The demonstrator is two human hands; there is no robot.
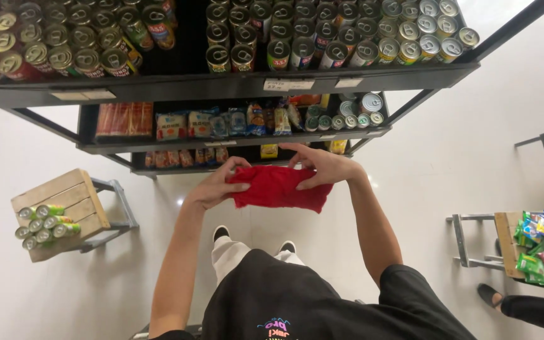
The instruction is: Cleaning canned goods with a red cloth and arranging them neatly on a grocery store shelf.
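1. Pale, glossy floor [423, 189] fills the scene, seen from above, with a dark metal shelf rack [221, 85] rising across the twelve o'clock side.
2. At the centre, the left hand [212, 187] is closed on the nine o'clock end of a red cloth [278, 189], fingers curled over its top edge.
3. The right hand [322, 167] grips the cloth's three o'clock end, fingers lying over its upper edge.
4. That cloth is bright, plain red, soft and crumpled, bunched into a rough oblong stretched between the two hands, its lower edge sagging unevenly. It hangs in the air in front of the rack, above the person's white shoes [221, 233].
5. At six o'clock are the person's light trousers and a black shirt [322, 302] with a coloured print.
6. Just beyond the hands, the rack's lower shelves hold snack packets [221, 123] and small tins.
7. On the top shelf stand rows of cans [347, 38], lids facing the camera.
8. At nine o'clock a wooden crate [64, 211] on a grey frame carries a cluster of green-labelled cans [42, 223] lying on their sides.
9. At three to four o'clock, another stand [505, 242] holds colourful packets, and another person's dark shoe [489, 294] and leg show beside it.
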